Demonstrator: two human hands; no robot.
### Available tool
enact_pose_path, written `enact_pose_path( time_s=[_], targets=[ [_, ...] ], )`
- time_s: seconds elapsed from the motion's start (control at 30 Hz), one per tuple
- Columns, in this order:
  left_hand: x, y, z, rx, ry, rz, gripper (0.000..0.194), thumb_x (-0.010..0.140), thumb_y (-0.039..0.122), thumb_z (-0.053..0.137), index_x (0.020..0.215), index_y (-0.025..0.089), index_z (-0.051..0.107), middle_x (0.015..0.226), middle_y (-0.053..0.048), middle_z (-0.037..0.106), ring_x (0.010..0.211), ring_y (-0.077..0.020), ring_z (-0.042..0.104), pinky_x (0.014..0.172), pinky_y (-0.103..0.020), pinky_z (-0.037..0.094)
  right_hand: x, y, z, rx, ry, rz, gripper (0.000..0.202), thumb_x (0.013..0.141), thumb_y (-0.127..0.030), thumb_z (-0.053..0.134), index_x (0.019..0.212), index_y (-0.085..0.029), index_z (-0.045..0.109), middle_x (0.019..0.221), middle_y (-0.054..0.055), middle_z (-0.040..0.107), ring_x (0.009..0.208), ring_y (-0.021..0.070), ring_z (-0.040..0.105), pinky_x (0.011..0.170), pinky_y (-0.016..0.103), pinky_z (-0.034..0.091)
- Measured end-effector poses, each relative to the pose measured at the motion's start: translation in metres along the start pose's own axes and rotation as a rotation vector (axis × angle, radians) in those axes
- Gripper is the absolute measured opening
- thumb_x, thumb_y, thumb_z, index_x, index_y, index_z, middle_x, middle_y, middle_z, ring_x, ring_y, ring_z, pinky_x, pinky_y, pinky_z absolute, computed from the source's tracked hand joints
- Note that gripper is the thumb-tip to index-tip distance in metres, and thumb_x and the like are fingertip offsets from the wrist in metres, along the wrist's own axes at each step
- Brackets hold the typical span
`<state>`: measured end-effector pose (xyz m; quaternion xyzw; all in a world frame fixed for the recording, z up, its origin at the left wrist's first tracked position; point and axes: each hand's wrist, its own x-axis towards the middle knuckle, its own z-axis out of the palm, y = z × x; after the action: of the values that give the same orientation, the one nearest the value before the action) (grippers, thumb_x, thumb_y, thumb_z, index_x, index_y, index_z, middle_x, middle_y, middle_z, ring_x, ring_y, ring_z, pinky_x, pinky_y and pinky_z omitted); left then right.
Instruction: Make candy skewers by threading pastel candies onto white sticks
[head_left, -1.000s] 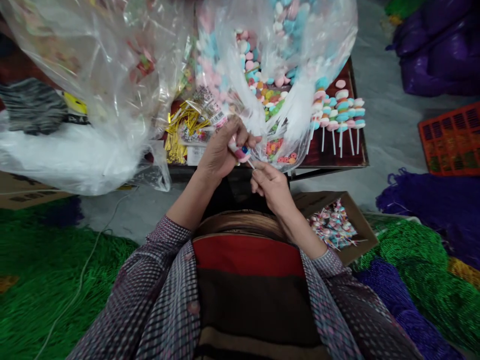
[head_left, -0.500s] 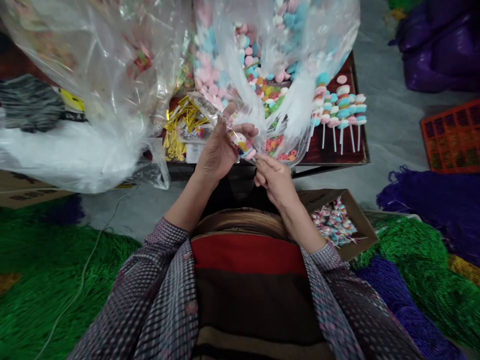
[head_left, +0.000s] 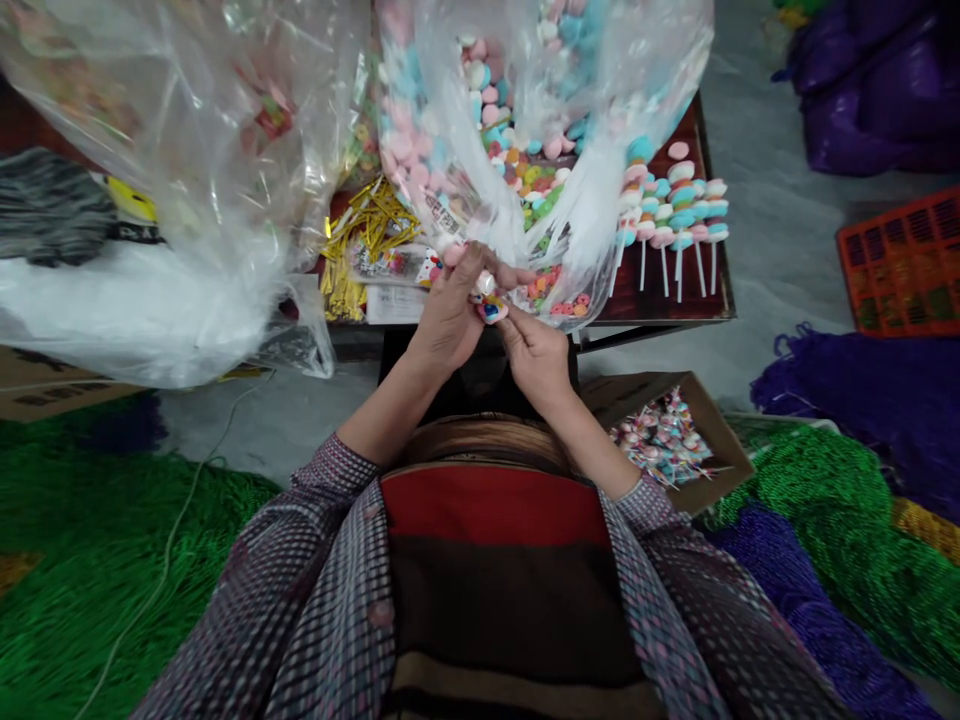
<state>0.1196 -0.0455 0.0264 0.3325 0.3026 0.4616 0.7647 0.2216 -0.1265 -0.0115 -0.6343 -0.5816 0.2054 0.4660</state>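
One pink-and-white marshmallow skewer in a clear, printed plastic wrapper (head_left: pixel 492 308) sits within the left hand (head_left: pixel 447 315), thumb and fingers closed around its length, while the right hand (head_left: pixel 538 350) pinches its lower end, fingers hiding the exact hold. Shiny gold foil strips (head_left: pixel 381 225) lie just left of this grip, and unwrapped pastel marshmallow skewers on white sticks (head_left: pixel 681 215) lie well to its right on the dark red, glossy table (head_left: pixel 695 125).
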Motion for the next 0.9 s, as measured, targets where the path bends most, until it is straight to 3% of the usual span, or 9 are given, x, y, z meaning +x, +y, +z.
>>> enact_pose_path(
  time_s=[0.13, 0.2, 0.3, 0.37, 0.43, 0.63, 0.73, 0.8, 0.9],
  targets=[
    [0.001, -0.001, -0.003, 0.056, -0.01, 0.009, 0.034, 0.097, 0.048, 0.06, 0.076, 0.02, 0.055, 0.071, 0.0, 0.062, 0.104, -0.0204, 0.074, 0.082, -0.028, 0.057, 0.002, -0.004, -0.003, 0.18, -0.051, 0.112, 0.042, 0.102, -0.051, 0.049, 0.12, -0.023, 0.076, 0.067, -0.001, 0.07, 0.063, 0.015, 0.067, 0.067, 0.032, 0.059],
    [0.004, 0.002, -0.003, 0.043, 0.013, 0.028, 0.034, 0.098, 0.048, 0.058, 0.078, 0.02, 0.055, 0.074, -0.001, 0.063, 0.104, -0.0207, 0.074, 0.085, -0.03, 0.057, 0.002, -0.004, -0.008, 0.137, -0.072, 0.093, 0.045, 0.102, -0.052, 0.05, 0.128, -0.023, 0.071, 0.064, -0.003, 0.067, 0.057, 0.0138, 0.063, 0.065, 0.03, 0.058],
    [0.008, 0.005, -0.004, 0.007, 0.028, 0.039, 0.032, 0.101, 0.047, 0.052, 0.083, 0.021, 0.057, 0.077, -0.001, 0.065, 0.104, -0.02, 0.074, 0.091, -0.034, 0.057, 0.0, -0.003, -0.014, -0.08, -0.046, -0.02, 0.047, 0.102, -0.05, 0.05, 0.139, -0.025, 0.064, 0.094, 0.005, 0.079, 0.075, 0.0178, 0.073, 0.077, 0.033, 0.061],
    [0.009, 0.002, -0.006, 0.01, 0.021, 0.032, 0.031, 0.102, 0.048, 0.051, 0.088, 0.022, 0.06, 0.082, -0.002, 0.068, 0.107, -0.0201, 0.073, 0.095, -0.037, 0.056, -0.003, -0.001, -0.013, -0.238, -0.013, -0.071, 0.048, 0.103, -0.049, 0.046, 0.141, -0.025, 0.062, 0.117, 0.009, 0.079, 0.086, 0.0206, 0.076, 0.081, 0.033, 0.061],
    [0.007, -0.005, -0.007, 0.033, 0.003, 0.028, 0.031, 0.1, 0.05, 0.053, 0.09, 0.022, 0.062, 0.089, -0.003, 0.071, 0.113, -0.0212, 0.071, 0.097, -0.038, 0.057, -0.005, 0.001, -0.009, -0.321, -0.009, -0.077, 0.051, 0.104, -0.049, 0.041, 0.145, -0.024, 0.059, 0.124, 0.011, 0.077, 0.085, 0.0216, 0.077, 0.08, 0.032, 0.061],
    [-0.006, -0.02, -0.007, 0.081, -0.078, 0.003, 0.029, 0.096, 0.05, 0.06, 0.096, 0.022, 0.066, 0.108, -0.006, 0.075, 0.125, -0.025, 0.066, 0.099, -0.041, 0.057, -0.001, 0.003, -0.001, -0.135, -0.017, -0.05, 0.054, 0.103, -0.051, 0.043, 0.149, -0.026, 0.053, 0.135, 0.011, 0.071, 0.093, 0.0235, 0.077, 0.083, 0.036, 0.062],
    [-0.005, -0.007, -0.007, 0.033, -0.092, -0.021, 0.036, 0.101, 0.054, 0.049, 0.109, 0.022, 0.065, 0.114, -0.008, 0.073, 0.129, -0.027, 0.065, 0.098, -0.043, 0.058, 0.0, 0.003, -0.006, 0.095, -0.019, 0.01, 0.048, 0.103, -0.049, 0.046, 0.145, -0.031, 0.057, 0.097, 0.004, 0.078, 0.078, 0.0193, 0.074, 0.078, 0.037, 0.063],
    [0.0, 0.006, -0.009, -0.007, -0.075, -0.014, 0.044, 0.104, 0.056, 0.037, 0.115, 0.022, 0.063, 0.118, -0.009, 0.072, 0.129, -0.0277, 0.065, 0.097, -0.044, 0.058, -0.002, 0.004, -0.011, 0.222, -0.054, 0.058, 0.044, 0.103, -0.049, 0.048, 0.142, -0.033, 0.059, 0.068, -0.003, 0.067, 0.059, 0.0158, 0.065, 0.069, 0.036, 0.062],
    [0.009, 0.02, -0.012, -0.036, 0.0, 0.028, 0.041, 0.106, 0.052, 0.037, 0.115, 0.022, 0.063, 0.109, -0.007, 0.072, 0.126, -0.0257, 0.066, 0.099, -0.042, 0.057, -0.005, 0.004, -0.014, 0.312, -0.129, 0.091, 0.043, 0.101, -0.05, 0.051, 0.139, -0.032, 0.061, 0.056, -0.007, 0.054, 0.048, 0.0127, 0.052, 0.06, 0.032, 0.056]
  ],
)
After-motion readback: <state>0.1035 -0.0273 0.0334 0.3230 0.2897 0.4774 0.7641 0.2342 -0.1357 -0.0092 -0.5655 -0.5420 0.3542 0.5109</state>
